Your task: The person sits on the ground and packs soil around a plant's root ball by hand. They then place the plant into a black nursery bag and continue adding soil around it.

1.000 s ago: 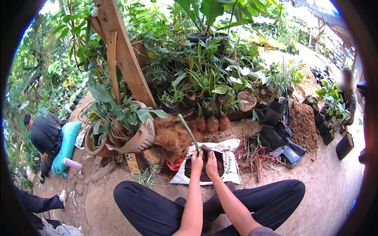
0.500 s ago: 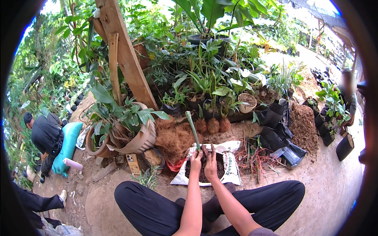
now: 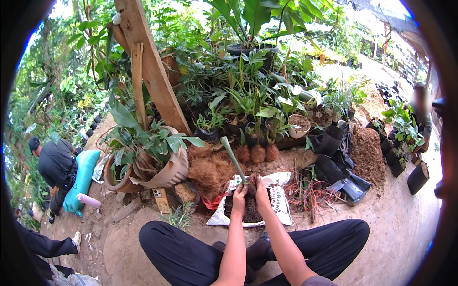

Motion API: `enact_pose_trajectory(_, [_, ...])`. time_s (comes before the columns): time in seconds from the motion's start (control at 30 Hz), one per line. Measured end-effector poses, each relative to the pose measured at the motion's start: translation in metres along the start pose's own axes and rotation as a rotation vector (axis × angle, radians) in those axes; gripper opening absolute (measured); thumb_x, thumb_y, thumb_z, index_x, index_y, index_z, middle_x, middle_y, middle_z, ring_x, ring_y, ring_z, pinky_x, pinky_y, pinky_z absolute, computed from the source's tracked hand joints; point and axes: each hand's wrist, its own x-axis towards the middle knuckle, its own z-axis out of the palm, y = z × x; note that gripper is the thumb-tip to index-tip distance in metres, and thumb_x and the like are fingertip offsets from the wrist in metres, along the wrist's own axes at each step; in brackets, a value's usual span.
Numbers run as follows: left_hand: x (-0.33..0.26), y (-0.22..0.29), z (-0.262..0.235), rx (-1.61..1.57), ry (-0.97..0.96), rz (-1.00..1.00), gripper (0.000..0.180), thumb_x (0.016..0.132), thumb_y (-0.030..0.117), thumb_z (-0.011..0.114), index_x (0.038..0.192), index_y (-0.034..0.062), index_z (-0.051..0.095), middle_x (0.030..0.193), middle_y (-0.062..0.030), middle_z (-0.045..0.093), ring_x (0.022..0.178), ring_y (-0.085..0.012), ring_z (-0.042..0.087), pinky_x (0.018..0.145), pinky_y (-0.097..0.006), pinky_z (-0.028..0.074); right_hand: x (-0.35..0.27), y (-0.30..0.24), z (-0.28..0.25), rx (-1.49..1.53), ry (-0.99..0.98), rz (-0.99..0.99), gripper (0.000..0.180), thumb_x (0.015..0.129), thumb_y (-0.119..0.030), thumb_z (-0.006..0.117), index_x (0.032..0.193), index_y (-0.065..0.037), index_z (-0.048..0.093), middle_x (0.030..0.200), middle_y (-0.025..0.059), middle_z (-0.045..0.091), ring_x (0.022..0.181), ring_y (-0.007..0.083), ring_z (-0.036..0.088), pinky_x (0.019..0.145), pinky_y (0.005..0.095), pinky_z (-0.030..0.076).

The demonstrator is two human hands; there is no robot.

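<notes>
A thick green plant cutting (image 3: 233, 158) leans up and to the left, its lower end between my hands. My left hand (image 3: 239, 199) is closed around its base. A dark brown clump of soil (image 3: 251, 187) surrounds the lower end. On the right side my right hand (image 3: 262, 195) curls against this clump, fingers partly hidden. Both hands are above an opened white sack (image 3: 282, 202) with dark loose soil (image 3: 252, 217) in it. A heap of brown coconut fibre (image 3: 210, 169) lies just beyond, to the left.
Fibre-wrapped root balls (image 3: 257, 153) stand behind the sack. Black plastic bags (image 3: 329, 167) and reddish roots (image 3: 309, 193) lie to the right. A phone (image 3: 161, 200), a small pot (image 3: 185, 191) and a large planter (image 3: 168, 168) are at left. A person (image 3: 57, 162) bends by a teal sack (image 3: 82, 177).
The cutting has tilted further left and its base has dropped slightly. My right hand has gone from extended fingers to curling in against the soil clump, now visible at the base.
</notes>
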Motion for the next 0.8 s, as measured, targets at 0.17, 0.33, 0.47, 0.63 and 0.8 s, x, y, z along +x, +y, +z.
enact_pose_trajectory(0.17, [0.005, -0.017, 0.002, 0.626, -0.003, 0.037, 0.059, 0.104, 0.045, 0.026, 0.148, 0.0069, 0.037, 0.159, -0.0124, 0.017, 0.146, -0.0305, 0.007, 0.118, -0.041, 0.008, -0.005, 0.0, -0.001, -0.263, 0.06, -0.081, 0.064, 0.097, -0.053, 0.053, 0.124, 0.004, 0.058, 0.114, 0.0142, 0.065, 0.102, 0.0168, 0.058, 0.091, 0.0305, 0.045])
enact_pose_trajectory(0.33, [0.003, -0.025, 0.005, 1.102, 0.053, 0.185, 0.087, 0.094, 0.07, 0.01, 0.153, 0.0074, 0.02, 0.162, -0.0149, 0.005, 0.148, -0.0356, -0.008, 0.117, -0.048, -0.004, -0.003, 0.002, -0.011, -0.314, 0.093, -0.038, 0.052, 0.09, -0.04, 0.068, 0.112, 0.007, 0.063, 0.097, 0.011, 0.069, 0.081, 0.0137, 0.063, 0.074, 0.0285, 0.05])
enact_pose_trajectory(0.47, [0.004, -0.032, 0.016, 1.046, 0.196, 0.272, 0.092, 0.095, 0.068, 0.03, 0.15, -0.0031, 0.011, 0.155, -0.0248, 0.018, 0.146, -0.0386, 0.009, 0.117, -0.048, 0.007, 0.001, 0.003, -0.019, -0.196, 0.093, -0.031, 0.044, 0.088, -0.03, 0.071, 0.109, 0.007, 0.062, 0.094, 0.0114, 0.068, 0.079, 0.0149, 0.063, 0.07, 0.0295, 0.051])
enact_pose_trajectory(0.63, [0.009, -0.033, 0.027, 0.939, 0.347, 0.47, 0.083, 0.091, 0.045, 0.064, 0.141, -0.0088, 0.026, 0.141, -0.0301, 0.034, 0.132, -0.0423, 0.032, 0.112, -0.049, 0.023, 0.004, -0.007, -0.024, 0.035, 0.18, -0.022, 0.035, 0.091, -0.026, 0.068, 0.111, 0.002, 0.061, 0.092, 0.0085, 0.067, 0.077, 0.0156, 0.063, 0.067, 0.0296, 0.052])
enact_pose_trajectory(0.8, [0.006, -0.028, 0.032, 0.9, 0.268, 0.456, 0.082, 0.087, 0.046, 0.068, 0.137, -0.0077, 0.032, 0.137, -0.0284, 0.039, 0.13, -0.0401, 0.037, 0.11, -0.046, 0.029, 0.008, -0.01, -0.024, 0.144, 0.169, -0.044, 0.024, 0.09, -0.022, 0.07, 0.103, -0.003, 0.063, 0.076, 0.0016, 0.061, 0.064, 0.0126, 0.057, 0.058, 0.0287, 0.047])
